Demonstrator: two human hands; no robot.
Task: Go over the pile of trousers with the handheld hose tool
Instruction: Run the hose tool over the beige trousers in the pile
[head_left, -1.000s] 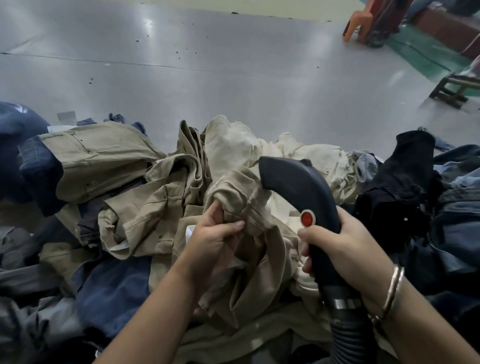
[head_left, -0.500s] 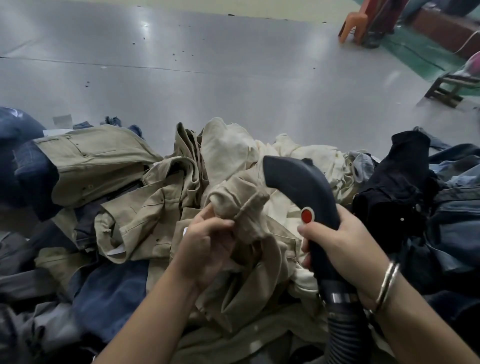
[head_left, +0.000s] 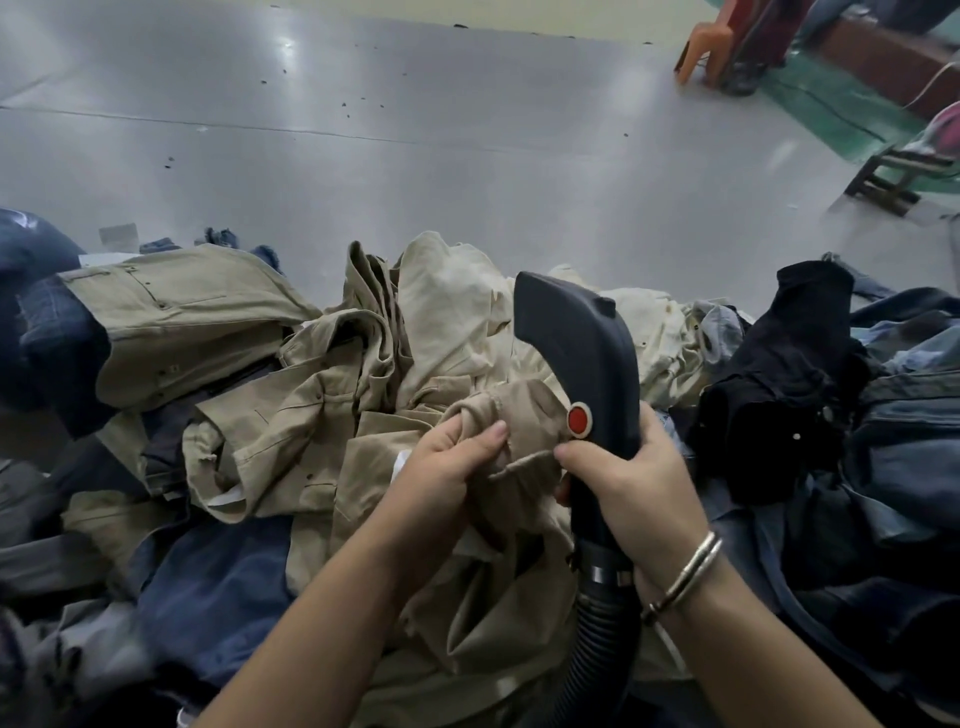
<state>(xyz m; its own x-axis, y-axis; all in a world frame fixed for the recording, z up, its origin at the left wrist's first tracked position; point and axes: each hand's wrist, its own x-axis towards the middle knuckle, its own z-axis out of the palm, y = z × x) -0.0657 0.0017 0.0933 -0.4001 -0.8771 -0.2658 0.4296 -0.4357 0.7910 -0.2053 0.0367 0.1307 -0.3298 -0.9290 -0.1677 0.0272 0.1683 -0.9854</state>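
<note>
1. Trousers in a rumpled pile (head_left: 322, 415) of khaki, cream, blue denim and black cloth cover the near part of the grey work surface (head_left: 467, 156); the khaki and cream pairs lie in the middle, the denim at the left and right edges, a black garment (head_left: 789, 364) at the right.
2. Left hand (head_left: 447, 467) grips a bunched fold of one khaki trouser leg (head_left: 509, 415), thumb on top and fingers curled beneath, lifting it just beside the tool.
3. Right hand (head_left: 634, 483) wraps round the grip of the dark navy plastic hose tool (head_left: 576, 353), fingers curled tight, thumb lying just below the round red button (head_left: 578, 419); two silver metal bangles (head_left: 685, 577) sit on that wrist.
4. The tool's curved head rises above the held fold, touching or very near it; its black ribbed hose (head_left: 592, 660) runs down from the handle toward the bottom edge.
5. Beyond the surface, an orange plastic chair (head_left: 706, 47) and a dark wooden stool (head_left: 893, 176) stand at the upper right.
</note>
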